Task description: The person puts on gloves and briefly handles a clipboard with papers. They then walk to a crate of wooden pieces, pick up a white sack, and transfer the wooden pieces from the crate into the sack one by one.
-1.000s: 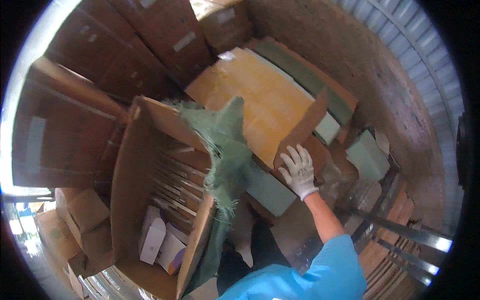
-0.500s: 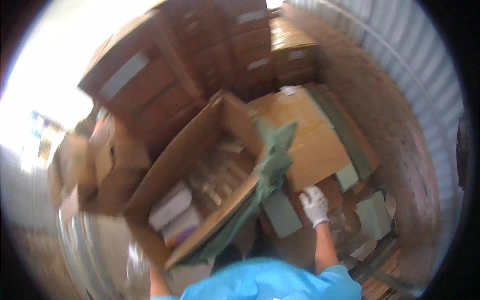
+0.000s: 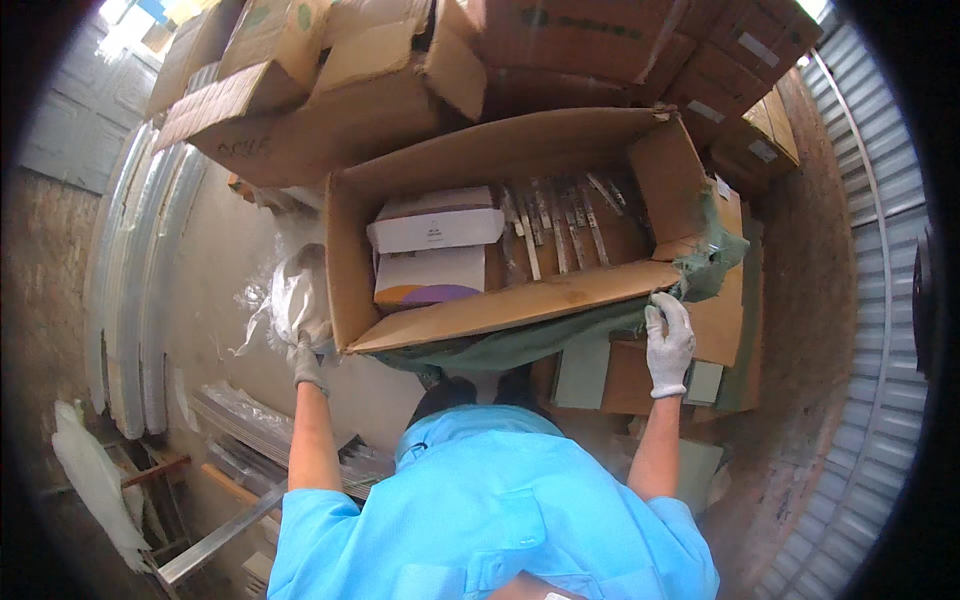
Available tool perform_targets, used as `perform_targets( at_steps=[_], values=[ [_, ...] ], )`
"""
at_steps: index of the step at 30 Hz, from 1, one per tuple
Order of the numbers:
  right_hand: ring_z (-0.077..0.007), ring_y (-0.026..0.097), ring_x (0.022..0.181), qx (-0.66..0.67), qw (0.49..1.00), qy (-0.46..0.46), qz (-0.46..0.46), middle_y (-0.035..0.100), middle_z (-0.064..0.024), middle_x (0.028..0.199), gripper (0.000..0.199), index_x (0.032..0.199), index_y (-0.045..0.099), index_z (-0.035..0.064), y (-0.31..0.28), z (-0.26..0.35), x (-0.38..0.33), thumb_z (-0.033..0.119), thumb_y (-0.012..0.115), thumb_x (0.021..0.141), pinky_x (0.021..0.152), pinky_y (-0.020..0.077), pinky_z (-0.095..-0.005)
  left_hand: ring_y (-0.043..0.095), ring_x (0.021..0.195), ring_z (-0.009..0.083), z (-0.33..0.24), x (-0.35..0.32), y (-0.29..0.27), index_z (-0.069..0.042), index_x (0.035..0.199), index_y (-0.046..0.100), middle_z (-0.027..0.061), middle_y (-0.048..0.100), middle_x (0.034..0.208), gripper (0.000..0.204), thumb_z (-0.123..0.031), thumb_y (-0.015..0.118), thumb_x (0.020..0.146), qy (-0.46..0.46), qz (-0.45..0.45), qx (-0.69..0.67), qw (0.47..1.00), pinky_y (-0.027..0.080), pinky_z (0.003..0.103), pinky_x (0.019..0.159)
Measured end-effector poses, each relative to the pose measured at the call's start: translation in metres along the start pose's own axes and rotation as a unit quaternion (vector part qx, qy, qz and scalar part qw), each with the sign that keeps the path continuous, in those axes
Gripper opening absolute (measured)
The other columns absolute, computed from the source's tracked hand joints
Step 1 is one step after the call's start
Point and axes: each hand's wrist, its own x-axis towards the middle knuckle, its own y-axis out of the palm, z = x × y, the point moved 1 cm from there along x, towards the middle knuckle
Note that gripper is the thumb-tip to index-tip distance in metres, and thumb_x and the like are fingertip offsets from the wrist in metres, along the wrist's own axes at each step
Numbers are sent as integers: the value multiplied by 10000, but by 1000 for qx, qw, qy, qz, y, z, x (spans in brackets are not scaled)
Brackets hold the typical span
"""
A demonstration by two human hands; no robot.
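Observation:
An open cardboard box [image 3: 520, 318] lies across the middle, green woven sacking [image 3: 500, 343] hanging along its near side and bunched at the right corner. Inside are white cartons [image 3: 435, 230] and several slim clear-wrapped strips [image 3: 560, 225]. My right hand [image 3: 670, 345], in a white knit glove, has its fingers curled at the near right corner, gripping the sacking there. My left hand [image 3: 305, 366], also gloved, is beside the near left corner, next to crumpled white plastic [image 3: 292, 300]; its fingers are hidden.
Stacked brown cartons [image 3: 590, 40] and open boxes [image 3: 350, 110] line the far side. Long wrapped lengths [image 3: 130, 290] lie at left. A metal frame [image 3: 220, 535] stands lower left. Flat cardboard [image 3: 715, 320] lies under the box's right end, beside a corrugated wall [image 3: 880, 330].
My view has turned, so the box now lies level across it. My right hand has moved from the cardboard at right to the box's near right corner.

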Motion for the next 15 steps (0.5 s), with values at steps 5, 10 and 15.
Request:
perform_targets(
  at_steps=[5, 10, 15],
  values=[
    [-253, 655, 991, 75, 995, 48, 50, 679, -128, 1081, 261, 1099, 660, 36, 63, 85, -3, 223, 653, 917, 870, 507, -348, 639, 919, 218, 28, 33, -53, -120, 1306, 534, 88, 619, 1148, 452, -326, 657, 923, -69, 12, -67, 995, 546, 354, 682],
    [-191, 651, 998, 155, 980, 59, 111, 687, -122, 1101, 347, 1155, 646, 2, 142, 150, 1, 253, 664, 916, 876, 499, -321, 626, 977, 244, 61, 61, -98, -133, 1289, 537, 83, 611, 1158, 457, -313, 690, 898, -118, 33, -100, 987, 544, 387, 753],
    [-185, 645, 991, 230, 952, 121, 159, 682, -131, 1109, 446, 1221, 606, -9, 210, 162, 20, 311, 659, 915, 876, 493, -300, 609, 1029, 252, 88, 66, -128, -68, 1243, 572, 116, 613, 1166, 412, -278, 678, 904, -149, 23, -127, 980, 529, 408, 798]
  ],
)
